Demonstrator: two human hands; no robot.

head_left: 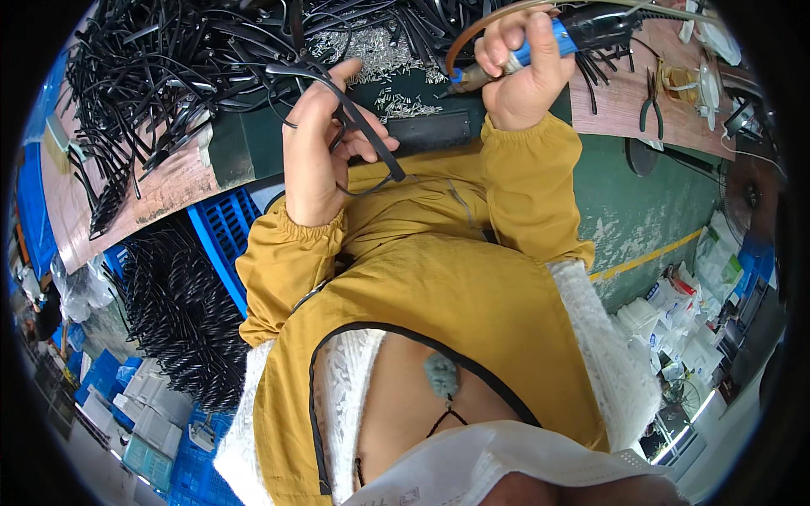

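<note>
My left hand [316,139] is closed around a black eyeglass frame [361,125]; one of its long arms slants down over my fingers and a thin rim curves below them. In my right hand [527,80] is a powered screwdriver [540,52] with a blue and black body, gripped in the fist. Its tip points left toward the frame and stands apart from it. Between and beyond my hands, many tiny silvery metal parts [405,104] lie loose on the dark work surface.
A heap of black eyeglass temples [169,76] covers the bench's left side. Pliers [650,105] and a small amber jar [677,84] sit at right. A brown hose [477,29] arches beside my right hand. Below the bench, a blue crate [224,228] stands near more black temples [177,312].
</note>
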